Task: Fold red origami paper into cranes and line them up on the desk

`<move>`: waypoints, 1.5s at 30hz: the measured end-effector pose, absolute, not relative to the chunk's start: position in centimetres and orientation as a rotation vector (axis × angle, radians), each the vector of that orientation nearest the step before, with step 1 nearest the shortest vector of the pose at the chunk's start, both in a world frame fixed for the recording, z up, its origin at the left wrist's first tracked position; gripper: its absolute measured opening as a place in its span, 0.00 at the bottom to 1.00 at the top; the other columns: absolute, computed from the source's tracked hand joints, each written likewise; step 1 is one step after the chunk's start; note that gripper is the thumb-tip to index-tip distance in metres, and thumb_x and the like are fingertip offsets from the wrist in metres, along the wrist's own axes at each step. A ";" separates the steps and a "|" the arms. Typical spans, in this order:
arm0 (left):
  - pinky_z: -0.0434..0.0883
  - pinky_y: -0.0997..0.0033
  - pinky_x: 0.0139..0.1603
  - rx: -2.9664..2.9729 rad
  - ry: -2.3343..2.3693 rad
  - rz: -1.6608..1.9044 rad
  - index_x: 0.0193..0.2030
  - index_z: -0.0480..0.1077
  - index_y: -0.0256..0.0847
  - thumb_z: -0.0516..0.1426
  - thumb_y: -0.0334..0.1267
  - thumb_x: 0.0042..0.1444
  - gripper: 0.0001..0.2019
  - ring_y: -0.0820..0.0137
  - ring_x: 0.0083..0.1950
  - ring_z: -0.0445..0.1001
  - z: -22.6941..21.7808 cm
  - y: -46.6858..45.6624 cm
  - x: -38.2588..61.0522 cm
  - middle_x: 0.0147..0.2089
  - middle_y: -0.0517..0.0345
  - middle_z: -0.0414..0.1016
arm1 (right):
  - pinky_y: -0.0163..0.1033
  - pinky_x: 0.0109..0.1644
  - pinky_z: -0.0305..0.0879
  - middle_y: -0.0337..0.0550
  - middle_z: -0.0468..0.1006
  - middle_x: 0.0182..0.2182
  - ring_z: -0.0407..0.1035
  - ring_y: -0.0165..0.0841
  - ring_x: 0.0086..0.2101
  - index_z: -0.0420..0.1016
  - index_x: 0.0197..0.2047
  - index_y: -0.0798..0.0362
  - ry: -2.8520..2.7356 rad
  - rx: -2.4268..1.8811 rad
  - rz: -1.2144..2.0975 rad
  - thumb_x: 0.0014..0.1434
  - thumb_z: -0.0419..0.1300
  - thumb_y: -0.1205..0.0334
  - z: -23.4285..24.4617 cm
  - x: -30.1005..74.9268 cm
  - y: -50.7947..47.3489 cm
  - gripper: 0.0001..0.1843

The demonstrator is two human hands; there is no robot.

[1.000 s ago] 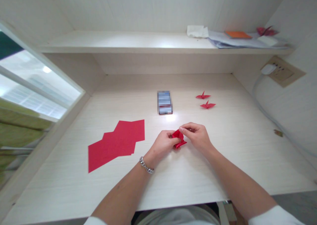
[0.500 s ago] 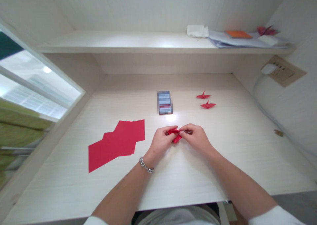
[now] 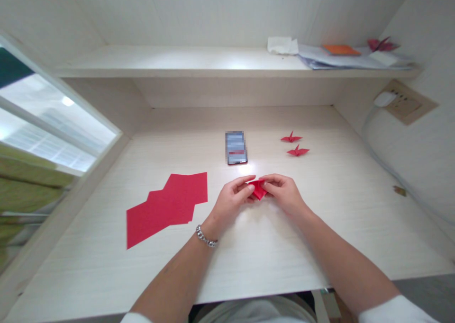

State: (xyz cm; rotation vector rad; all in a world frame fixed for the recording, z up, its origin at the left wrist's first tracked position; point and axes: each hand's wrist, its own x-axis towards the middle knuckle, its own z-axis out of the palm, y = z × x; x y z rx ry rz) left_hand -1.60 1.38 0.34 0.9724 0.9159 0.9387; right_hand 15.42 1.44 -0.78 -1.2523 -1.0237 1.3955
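Paper (image 3: 259, 190), red and folded, sat between your left grip (image 3: 231, 199) and right grip (image 3: 286, 195), each pinched closed on one side of it; two red cranes (image 3: 297, 151) lay beyond the right grip.

Bright, diffuse light is washing over the worktop (image 3: 268, 259), glaring white just below the phone (image 3: 236, 147), which is appearing pixelated. Soft shadows are lying beneath the fingers (image 3: 272, 189). The shelf (image 3: 192, 58) is gleaming; wide-angle distortion is stretching the edges.
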 end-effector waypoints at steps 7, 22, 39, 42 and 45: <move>0.74 0.67 0.38 0.869 0.903 0.987 0.44 0.77 0.33 0.63 0.38 0.49 0.15 0.66 0.37 0.76 -0.3 1.8 -1.6 0.41 0.45 0.79 | 0.42 0.39 0.73 0.47 0.83 0.35 0.77 0.38 0.33 0.81 0.41 0.54 -1.079 -1.218 1.410 0.44 0.68 0.58 -0.2 15.3 1.3 0.19; 0.75 0.64 0.39 0.832 0.890 0.894 0.40 0.77 0.31 0.65 0.38 0.48 0.14 0.65 0.37 0.77 -0.2 1.6 -1.8 0.40 0.44 0.79 | 0.44 0.42 0.72 0.48 0.83 0.37 0.77 0.40 0.36 0.81 0.40 0.55 -1.362 -1.351 1.299 0.49 0.65 0.59 -0.6 15.6 1.2 0.15; 0.72 0.67 0.42 0.980 0.862 0.863 0.41 0.78 0.33 0.65 0.40 0.48 0.15 0.65 0.39 0.77 -1.1 1.7 -2.2 0.41 0.45 0.80 | 0.41 0.41 0.72 0.44 0.83 0.36 0.76 0.38 0.35 0.82 0.40 0.53 -1.526 -1.334 1.234 0.52 0.62 0.62 -0.3 15.6 0.9 0.12; 0.71 0.67 0.42 1.015 0.875 0.855 0.41 0.78 0.33 0.65 0.39 0.48 0.15 0.65 0.39 0.77 -1.0 1.7 -2.2 0.40 0.45 0.80 | 0.41 0.40 0.72 0.44 0.83 0.35 0.76 0.38 0.35 0.82 0.39 0.53 -1.527 -1.331 1.234 0.51 0.62 0.63 -0.3 15.6 0.9 0.12; 0.71 0.68 0.40 1.022 0.881 0.854 0.41 0.78 0.32 0.66 0.39 0.47 0.15 0.65 0.38 0.77 -1.1 1.7 -2.2 0.40 0.45 0.80 | 0.40 0.39 0.72 0.44 0.83 0.34 0.77 0.38 0.34 0.82 0.38 0.52 -1.543 -1.336 1.208 0.50 0.62 0.65 -0.2 15.6 0.8 0.12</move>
